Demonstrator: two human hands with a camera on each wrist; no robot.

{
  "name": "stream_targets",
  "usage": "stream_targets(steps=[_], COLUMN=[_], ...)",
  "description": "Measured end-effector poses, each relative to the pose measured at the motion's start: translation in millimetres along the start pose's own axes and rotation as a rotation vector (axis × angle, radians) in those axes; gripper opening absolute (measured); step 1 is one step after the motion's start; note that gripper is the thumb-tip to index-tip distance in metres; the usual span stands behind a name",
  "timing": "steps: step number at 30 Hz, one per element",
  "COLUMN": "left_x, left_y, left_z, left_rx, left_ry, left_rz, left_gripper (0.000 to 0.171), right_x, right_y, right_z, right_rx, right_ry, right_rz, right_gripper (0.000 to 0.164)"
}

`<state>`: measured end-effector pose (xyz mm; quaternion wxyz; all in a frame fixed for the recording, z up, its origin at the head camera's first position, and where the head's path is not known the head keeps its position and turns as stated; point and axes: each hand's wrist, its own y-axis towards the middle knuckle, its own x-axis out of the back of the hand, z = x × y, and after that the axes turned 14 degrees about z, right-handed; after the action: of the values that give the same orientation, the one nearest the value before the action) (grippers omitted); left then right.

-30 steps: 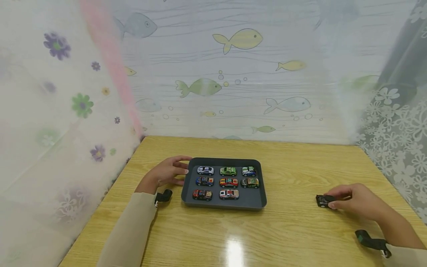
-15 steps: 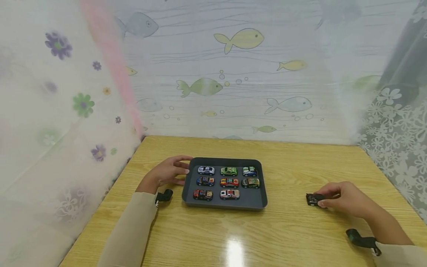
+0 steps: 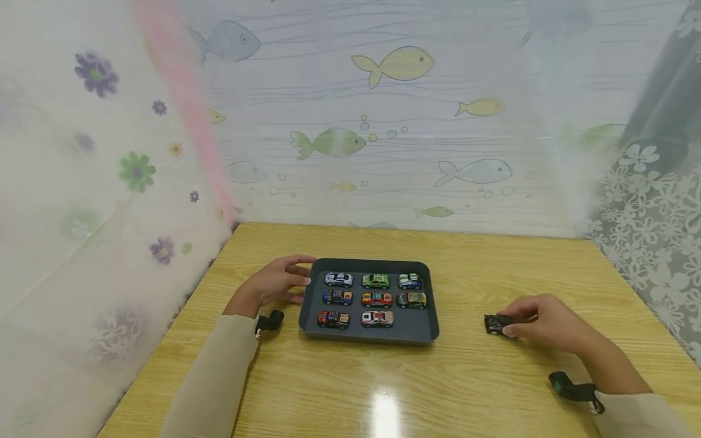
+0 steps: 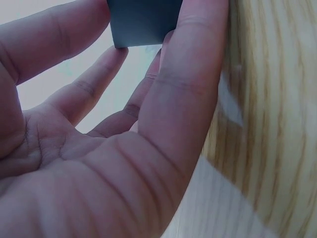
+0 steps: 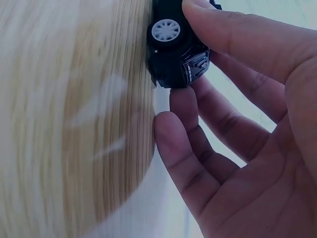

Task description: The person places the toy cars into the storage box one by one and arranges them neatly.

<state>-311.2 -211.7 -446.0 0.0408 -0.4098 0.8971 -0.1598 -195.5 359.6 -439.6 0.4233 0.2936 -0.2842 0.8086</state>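
Observation:
On the left, the left hand (image 3: 277,282) rests its spread, fairly straight fingers against the left end of a dark grey tray (image 3: 421,331). The left wrist view shows a dark tray wall (image 4: 143,22) between those fingers. Inside the tray, several small toy cars stand in rows, among them a red-and-yellow one (image 3: 376,299) and a white one (image 3: 376,319). To the tray's right, the right hand (image 3: 550,325) pinches a black toy car (image 3: 495,324) between thumb and fingers. Close to the table surface, this car shows a white-spoked wheel (image 5: 166,30) in the right wrist view.
The wooden table (image 3: 465,389) fills the area under the tray and hands. Behind it hangs a fish-print curtain (image 3: 328,182), with a flowered sheet (image 3: 109,243) along the left side. The tray's front right corner holds no car.
The right hand has moved left with the black toy car, bringing it closer to the tray. The left hand and the tray have stayed in place.

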Motion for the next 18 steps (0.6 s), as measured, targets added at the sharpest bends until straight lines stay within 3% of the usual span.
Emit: stream_targets(steps=[18], left_x=[1.0], left_y=[-0.6], left_z=[0.6], left_rx=[-0.011], left_ry=[0.007], left_rz=[0.020], left_gripper=[0.059], right_x=[-20], right_y=[32], right_z=[29], right_rx=[0.005], right_ry=[-0.022], right_rz=[0.009], right_gripper=[0.026])
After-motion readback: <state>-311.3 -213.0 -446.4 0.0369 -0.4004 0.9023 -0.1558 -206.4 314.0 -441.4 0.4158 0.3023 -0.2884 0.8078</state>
